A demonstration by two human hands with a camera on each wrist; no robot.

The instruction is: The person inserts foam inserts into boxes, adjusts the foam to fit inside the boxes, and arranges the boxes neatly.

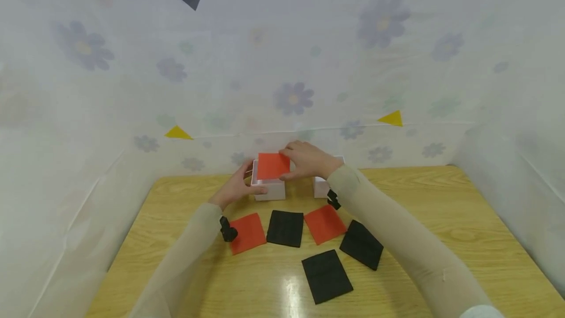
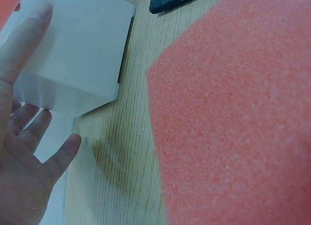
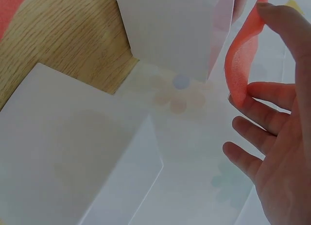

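Floral sheeting walled the wooden table (image 1: 441, 220) where, at frame centre, the right hand (image 1: 309, 160) pinched a red foam square (image 1: 273, 166) over the white box (image 1: 270, 189) steadied by the left hand (image 1: 236, 188), fingers resting against its side; judging so, lowering it squarely inside remained.

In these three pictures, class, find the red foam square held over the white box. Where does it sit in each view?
Head: red foam square at centre, over the left white box, pinched by the right hand.
Left wrist: only a red sliver at the top left corner, probably it.
Right wrist: upper right, bent edge-on between thumb and fingers.
Shared landmark: the left white box.
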